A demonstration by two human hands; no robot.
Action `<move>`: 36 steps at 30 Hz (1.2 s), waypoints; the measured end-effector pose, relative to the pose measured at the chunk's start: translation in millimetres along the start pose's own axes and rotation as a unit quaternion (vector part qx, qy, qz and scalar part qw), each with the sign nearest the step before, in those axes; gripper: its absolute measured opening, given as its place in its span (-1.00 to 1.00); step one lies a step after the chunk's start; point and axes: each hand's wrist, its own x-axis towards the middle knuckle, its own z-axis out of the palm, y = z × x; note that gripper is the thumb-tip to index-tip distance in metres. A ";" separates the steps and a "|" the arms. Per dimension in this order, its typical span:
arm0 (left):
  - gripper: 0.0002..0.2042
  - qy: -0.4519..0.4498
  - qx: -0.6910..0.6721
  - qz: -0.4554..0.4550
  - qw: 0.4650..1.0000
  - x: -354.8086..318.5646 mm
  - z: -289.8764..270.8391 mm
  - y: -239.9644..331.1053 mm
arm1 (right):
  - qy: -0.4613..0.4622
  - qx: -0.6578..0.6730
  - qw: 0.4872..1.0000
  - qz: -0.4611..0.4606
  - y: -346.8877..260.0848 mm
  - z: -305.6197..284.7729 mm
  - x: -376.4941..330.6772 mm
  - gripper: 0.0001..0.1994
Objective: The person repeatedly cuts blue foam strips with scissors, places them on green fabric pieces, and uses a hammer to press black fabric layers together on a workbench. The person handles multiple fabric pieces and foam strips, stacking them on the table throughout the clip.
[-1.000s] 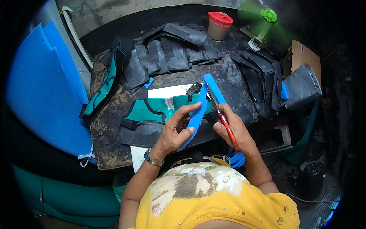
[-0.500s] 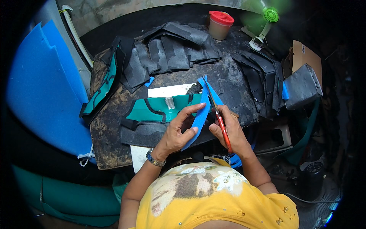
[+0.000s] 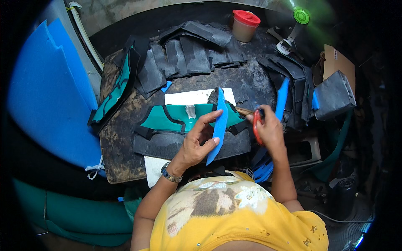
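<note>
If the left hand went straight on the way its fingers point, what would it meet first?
The left hand already holds the blue foam strip, fingers pointing up and right. Straight on it would likely meet the brown stick lying on the worktable, though depth is unclear.

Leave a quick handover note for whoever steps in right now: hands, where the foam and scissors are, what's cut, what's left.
Left hand: holds a blue foam strip upright over the teal-and-black panel.
Right hand: grips red-handled scissors; a second blue strip stands just beyond it.
Done: the two strips are apart.
Left: uncut blue foam sheets lean at the table's left; black pieces are piled at the back.
</note>
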 end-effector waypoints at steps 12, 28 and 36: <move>-0.53 0.186 -0.098 0.035 0.977 -0.8 5.5 -5.1 | -0.098 -0.234 0.966 0.048 53.7 -20.4 54.3 -0.56; -0.28 -0.056 0.533 0.020 0.844 -63.9 -20.3 39.7 | -0.069 0.288 0.918 -0.264 -68.4 6.9 -8.6 -0.68; -0.39 -0.067 0.590 0.023 0.804 -75.6 -16.6 21.9 | -0.096 0.222 0.920 -0.309 -73.9 34.3 -17.9 -0.64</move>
